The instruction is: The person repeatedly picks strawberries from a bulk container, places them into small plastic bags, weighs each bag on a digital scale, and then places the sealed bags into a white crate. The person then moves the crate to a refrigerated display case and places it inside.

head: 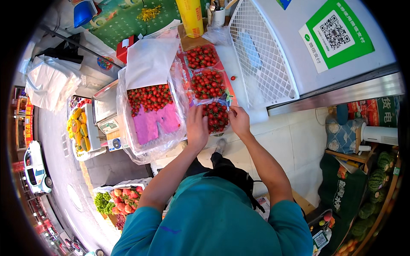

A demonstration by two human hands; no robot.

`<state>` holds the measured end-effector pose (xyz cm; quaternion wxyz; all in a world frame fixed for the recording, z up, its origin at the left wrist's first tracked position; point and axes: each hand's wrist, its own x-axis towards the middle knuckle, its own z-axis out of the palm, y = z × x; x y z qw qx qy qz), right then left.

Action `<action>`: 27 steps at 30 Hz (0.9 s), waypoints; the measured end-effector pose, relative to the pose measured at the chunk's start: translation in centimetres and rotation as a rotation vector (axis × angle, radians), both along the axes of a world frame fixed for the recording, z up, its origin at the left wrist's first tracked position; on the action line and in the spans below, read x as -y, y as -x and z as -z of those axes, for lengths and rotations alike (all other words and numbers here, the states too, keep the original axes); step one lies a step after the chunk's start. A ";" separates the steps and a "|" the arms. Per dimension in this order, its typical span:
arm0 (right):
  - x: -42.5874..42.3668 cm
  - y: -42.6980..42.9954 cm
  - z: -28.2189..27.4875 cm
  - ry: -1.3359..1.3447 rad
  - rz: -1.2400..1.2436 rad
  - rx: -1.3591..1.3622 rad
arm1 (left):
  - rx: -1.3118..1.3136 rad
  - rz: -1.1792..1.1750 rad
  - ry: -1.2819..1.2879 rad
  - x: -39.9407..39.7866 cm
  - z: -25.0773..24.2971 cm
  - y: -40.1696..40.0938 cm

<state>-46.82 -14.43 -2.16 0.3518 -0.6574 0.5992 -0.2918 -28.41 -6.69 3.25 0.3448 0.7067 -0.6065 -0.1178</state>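
My left hand (196, 126) is at the left rim of the nearest clear plastic tray (224, 130), fingers along the outside and thumb by the fruit. Cherry tomatoes (216, 117) fill this tray. At its upper right corner, my right hand (239, 121) pinches the edge, where clear plastic shows. Two more filled trays lie beyond it in a row, a middle one (208, 84) and a far one (201, 57). Left of my left hand, a plastic-lined crate (179, 124) holds loose cherry tomatoes (150, 97) on pink paper (149, 124), partly covered by a white sheet (150, 62).
A single tomato (233, 77) lies on the white surface beside a white lattice basket (262, 57). A yellow roll (190, 19) stands at the back. A scale (107, 102) sits left of the crate. Below left are peaches (126, 200); watermelons (378, 179) line the right.
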 end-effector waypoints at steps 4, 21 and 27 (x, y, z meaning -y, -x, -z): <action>1.1 0.3 0.7 -0.005 -0.088 0.000 | -0.160 -0.159 -0.139 -2.5 0.2 -0.1; 0.6 2.0 -6.2 -0.092 -0.062 0.074 | -0.340 -0.183 -0.485 -0.5 -3.0 -2.6; 1.5 -5.8 -14.3 -0.102 -0.153 0.117 | -0.693 -0.154 -0.357 -2.0 -8.1 -12.6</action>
